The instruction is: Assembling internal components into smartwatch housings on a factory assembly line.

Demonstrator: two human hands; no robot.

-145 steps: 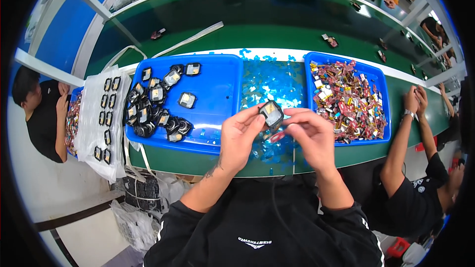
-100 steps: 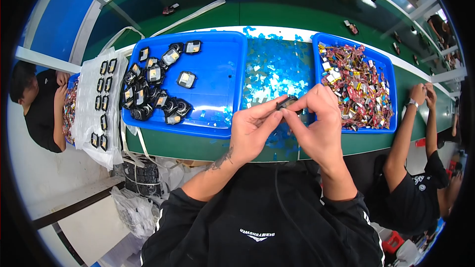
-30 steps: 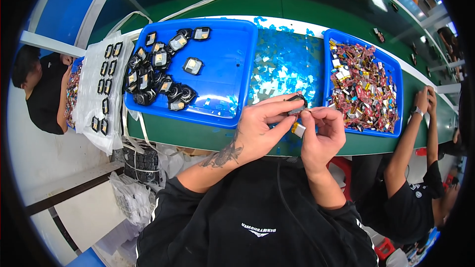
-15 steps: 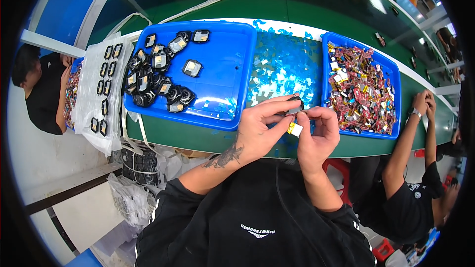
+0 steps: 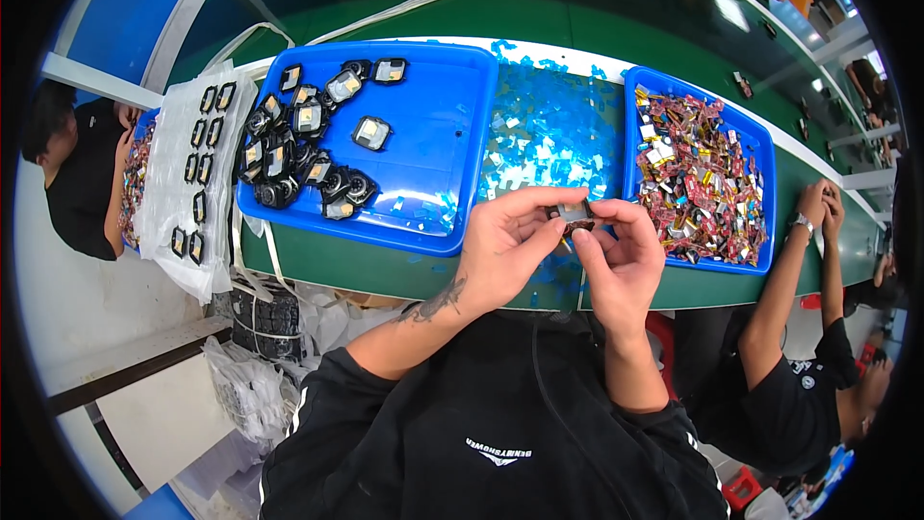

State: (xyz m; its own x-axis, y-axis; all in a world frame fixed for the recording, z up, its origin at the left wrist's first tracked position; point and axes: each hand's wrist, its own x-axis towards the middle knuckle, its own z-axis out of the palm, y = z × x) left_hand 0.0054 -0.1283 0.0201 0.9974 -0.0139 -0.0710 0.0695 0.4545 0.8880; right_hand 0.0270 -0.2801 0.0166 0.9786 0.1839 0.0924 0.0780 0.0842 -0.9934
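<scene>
In front of my chest, above the table's near edge, both hands hold a small black housing (image 5: 575, 213) with a greyish face. My left hand (image 5: 512, 243) pinches its left side between thumb and fingers. From the other side, the thumb and fingers of my right hand (image 5: 624, 248) close on it. A dark red edge, like a small circuit board, shows along its lower side, partly covered by my thumbs. A bit of yellow peeks out below. Similar black housings (image 5: 308, 117) lie piled in the blue tray (image 5: 423, 135) at the left.
Another blue tray (image 5: 630, 149), at the right, holds many red circuit boards (image 5: 707, 183). Blue film scraps (image 5: 549, 125) cover the green table between the trays. Black frames (image 5: 199, 202) lie on white sheeting at the far left. Co-workers sit on both sides; one's hands (image 5: 823, 202) are at right.
The housing has been turned so its greyish face shows. The yellow and white piece that hung below my fingers is now mostly out of sight. My right fingers have shifted around the housing.
</scene>
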